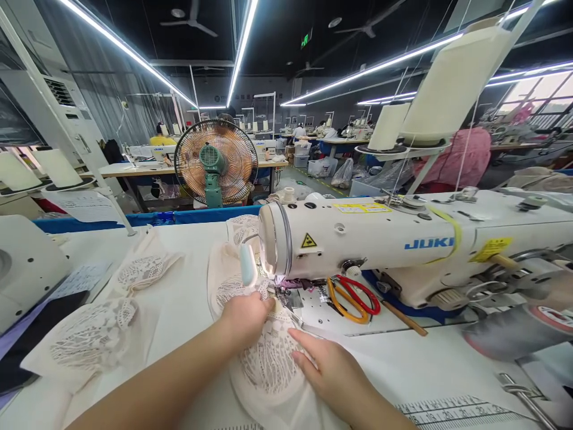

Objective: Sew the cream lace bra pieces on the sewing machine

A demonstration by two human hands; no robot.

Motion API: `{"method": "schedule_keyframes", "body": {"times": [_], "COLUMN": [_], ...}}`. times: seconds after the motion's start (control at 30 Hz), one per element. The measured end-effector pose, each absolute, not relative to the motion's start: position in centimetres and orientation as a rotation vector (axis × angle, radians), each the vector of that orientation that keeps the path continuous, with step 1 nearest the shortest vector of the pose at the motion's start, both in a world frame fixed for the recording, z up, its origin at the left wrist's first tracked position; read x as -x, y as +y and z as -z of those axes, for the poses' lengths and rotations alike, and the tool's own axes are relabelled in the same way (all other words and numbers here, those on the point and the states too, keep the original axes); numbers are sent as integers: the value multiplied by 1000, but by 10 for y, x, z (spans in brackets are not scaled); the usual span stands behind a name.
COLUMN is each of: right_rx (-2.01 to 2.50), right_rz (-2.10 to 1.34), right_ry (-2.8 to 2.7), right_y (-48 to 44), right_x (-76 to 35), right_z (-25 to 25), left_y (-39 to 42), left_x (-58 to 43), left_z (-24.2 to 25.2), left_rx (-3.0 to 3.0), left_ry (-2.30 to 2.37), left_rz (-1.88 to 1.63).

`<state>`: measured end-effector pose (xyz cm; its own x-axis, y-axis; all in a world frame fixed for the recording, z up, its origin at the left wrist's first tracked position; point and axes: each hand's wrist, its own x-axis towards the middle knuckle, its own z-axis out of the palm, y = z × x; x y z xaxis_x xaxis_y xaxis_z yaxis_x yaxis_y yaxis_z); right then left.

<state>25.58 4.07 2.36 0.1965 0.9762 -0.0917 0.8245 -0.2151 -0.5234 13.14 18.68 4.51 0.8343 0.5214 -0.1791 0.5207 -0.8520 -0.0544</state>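
A cream lace bra piece point(271, 361) lies on the white table and runs under the needle area of the JUKI sewing machine point(358, 230). My left hand point(248, 318) is closed on the lace close to the presser foot point(278, 292), thumb and fingers pressed together. On the right edge of the same lace rests my right hand point(333, 373), its index finger and thumb stretched out and apart. More of the cream fabric spreads behind my left hand, partly under a pale blue guard point(248, 264). The stitching point itself is mostly hidden.
Orange- and red-handled scissors point(353, 300) lie on the machine bed, near a wooden-handled tool point(405, 318). At left are more lace pieces point(94, 337) and a black phone-like slab point(40, 334). A grey thread cone point(514, 331) sits at right; a fan point(216, 162) stands beyond.
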Motion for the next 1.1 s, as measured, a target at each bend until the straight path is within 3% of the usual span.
{"method": "schedule_keyframes", "body": {"times": [0.5,0.83,1.1], "right_rx": [2169,2212,2211], "right_rz": [-568,-526,-506], "right_ry": [-1741,-1840,-2141], "right_y": [48,42,17], "right_x": [-257,-254,-264], "right_z": [-31,-41,-39], "left_y": [196,178,165], "left_x": [-138,-110,-86], "left_z": [-46,-59,-61], "left_rx": [3021,3059,3115], "left_ry": [-858,-869,-911], "left_rz": [-295,-97,-558]}}
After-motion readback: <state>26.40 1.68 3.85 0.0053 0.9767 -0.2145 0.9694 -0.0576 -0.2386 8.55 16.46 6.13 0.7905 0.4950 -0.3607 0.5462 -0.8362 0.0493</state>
